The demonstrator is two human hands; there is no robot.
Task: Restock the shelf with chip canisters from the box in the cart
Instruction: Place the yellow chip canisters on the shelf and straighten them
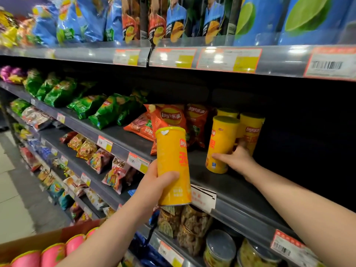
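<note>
left hand (154, 183) wraps the lower half of a yellow canister (172, 151), held up before the front edge of the shelf (242, 187); right hand (238, 159) clasps a second canister (221, 139) low down, standing there beside two stocked canisters (252, 130). light, stiff, smooth tubes, i'd say: grip mid-body, don't squeeze

Overhead light throws white glare on the clear plastic price strip (227, 58) and the glossy blue chip bags (63, 22), which are smeared with blur. The recess of the dark grey metal shelf (240, 182) lies in deep shadow; straight edges bow near the borders
</note>
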